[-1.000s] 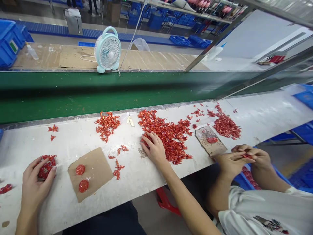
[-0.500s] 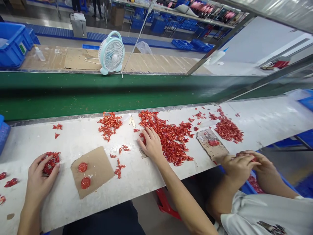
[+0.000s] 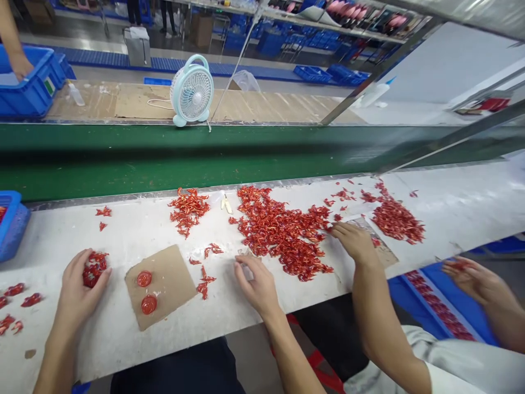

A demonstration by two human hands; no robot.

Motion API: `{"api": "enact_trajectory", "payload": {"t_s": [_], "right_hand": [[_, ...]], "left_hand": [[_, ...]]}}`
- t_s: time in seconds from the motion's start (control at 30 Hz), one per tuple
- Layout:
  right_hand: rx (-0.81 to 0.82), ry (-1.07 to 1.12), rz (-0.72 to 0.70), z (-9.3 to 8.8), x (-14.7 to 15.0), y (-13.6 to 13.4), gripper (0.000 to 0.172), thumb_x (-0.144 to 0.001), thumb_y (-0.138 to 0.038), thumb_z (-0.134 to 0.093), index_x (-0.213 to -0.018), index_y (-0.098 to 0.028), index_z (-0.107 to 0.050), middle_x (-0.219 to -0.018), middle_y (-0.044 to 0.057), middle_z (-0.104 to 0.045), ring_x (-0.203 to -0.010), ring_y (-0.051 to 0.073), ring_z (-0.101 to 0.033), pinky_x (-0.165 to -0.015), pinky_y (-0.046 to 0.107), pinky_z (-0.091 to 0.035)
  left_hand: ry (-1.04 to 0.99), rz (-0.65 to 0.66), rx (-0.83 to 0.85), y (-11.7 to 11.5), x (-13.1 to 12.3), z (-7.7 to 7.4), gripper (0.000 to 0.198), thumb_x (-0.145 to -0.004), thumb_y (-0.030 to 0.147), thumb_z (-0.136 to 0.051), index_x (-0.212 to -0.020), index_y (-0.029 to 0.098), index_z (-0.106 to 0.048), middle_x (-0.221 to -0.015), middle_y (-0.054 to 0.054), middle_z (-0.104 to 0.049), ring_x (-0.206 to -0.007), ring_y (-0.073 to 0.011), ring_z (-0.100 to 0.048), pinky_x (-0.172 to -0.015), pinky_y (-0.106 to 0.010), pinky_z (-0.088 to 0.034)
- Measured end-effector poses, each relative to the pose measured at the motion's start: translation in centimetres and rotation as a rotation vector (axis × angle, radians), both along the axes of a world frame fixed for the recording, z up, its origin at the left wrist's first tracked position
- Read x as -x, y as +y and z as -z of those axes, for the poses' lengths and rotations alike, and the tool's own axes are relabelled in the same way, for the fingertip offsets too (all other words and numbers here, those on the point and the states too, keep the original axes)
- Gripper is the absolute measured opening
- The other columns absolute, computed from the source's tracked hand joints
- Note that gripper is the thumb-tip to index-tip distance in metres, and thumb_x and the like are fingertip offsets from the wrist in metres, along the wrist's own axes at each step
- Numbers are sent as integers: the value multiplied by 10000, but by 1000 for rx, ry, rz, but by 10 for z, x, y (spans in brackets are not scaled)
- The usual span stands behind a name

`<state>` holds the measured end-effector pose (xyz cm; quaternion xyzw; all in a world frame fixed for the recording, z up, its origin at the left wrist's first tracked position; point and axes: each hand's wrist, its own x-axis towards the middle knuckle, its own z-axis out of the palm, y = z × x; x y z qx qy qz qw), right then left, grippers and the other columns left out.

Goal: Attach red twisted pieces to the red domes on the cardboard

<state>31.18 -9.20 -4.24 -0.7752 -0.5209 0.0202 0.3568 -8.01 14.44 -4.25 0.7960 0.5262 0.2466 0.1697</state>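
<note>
My left hand (image 3: 80, 293) rests on the white worktable (image 3: 123, 339), fingers curled around a small clump of red plastic pieces (image 3: 93, 267). My right hand (image 3: 256, 284) lies near the table's front edge, just short of the big pile of red pieces (image 3: 283, 230). Its fingers are bent and pressed together over a small pale scrap; what they hold is hidden. Between my hands lies a cardboard square (image 3: 162, 284) carrying two red round discs (image 3: 144, 278).
A co-worker on the right has one hand (image 3: 355, 241) at the big pile and the other (image 3: 471, 276) over a blue bin (image 3: 435, 306). Behind the table run a green conveyor belt (image 3: 164, 158), a small fan (image 3: 192, 90) and blue crates (image 3: 28, 82).
My right hand has pulled back out of the big pile toward the front edge. The co-worker's hands separated, one reaching to the pile. My left hand stays on its clump.
</note>
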Motion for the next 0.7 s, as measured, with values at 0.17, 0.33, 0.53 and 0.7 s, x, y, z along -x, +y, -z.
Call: {"api": "enact_trajectory", "payload": {"t_s": [0.17, 0.33, 0.53, 0.7], "right_hand": [[36, 37, -135, 4, 16, 36, 276, -992, -275, -556, -1248, -211, -638, -1226, 130, -677, -1155, 276, -636, -1017, 464, -519], [144, 39, -257, 0, 14, 71, 263, -992, -265, -516, -1175, -204, -694, -1193, 141, -651, -1142, 294, -618, -1007, 479, -519], [319, 137, -379, -8, 35, 65, 271, -1006, -235, -469, -1122, -212, -713, -1018, 95, -652, -937, 231, -666, -870, 369, -557], [478, 151, -410, -13, 36, 41, 280, -1005, -309, -476, -1106, -235, -727, -1028, 88, -690, -914, 237, -698, -838, 369, -553]], "left_hand": [[-24, 86, 3, -1, -13, -1, 457, -936, 450, -579, -1312, 190, -600, -1421, -154, -549, -1349, -333, -525, -1182, -528, -398], [-49, 139, -5, -12, -17, 4, 361, -956, 377, -572, -1262, 196, -638, -1398, -143, -568, -1328, -309, -540, -1159, -517, -422], [-67, 133, 19, -15, -16, 2, 246, -942, 332, -573, -1122, 203, -680, -1299, -128, -635, -1235, -294, -598, -1102, -505, -457], [-3, 64, 95, -10, -22, -11, 230, -885, 317, -631, -1089, 211, -651, -1154, -90, -701, -1116, -286, -647, -1017, -465, -504]]}}
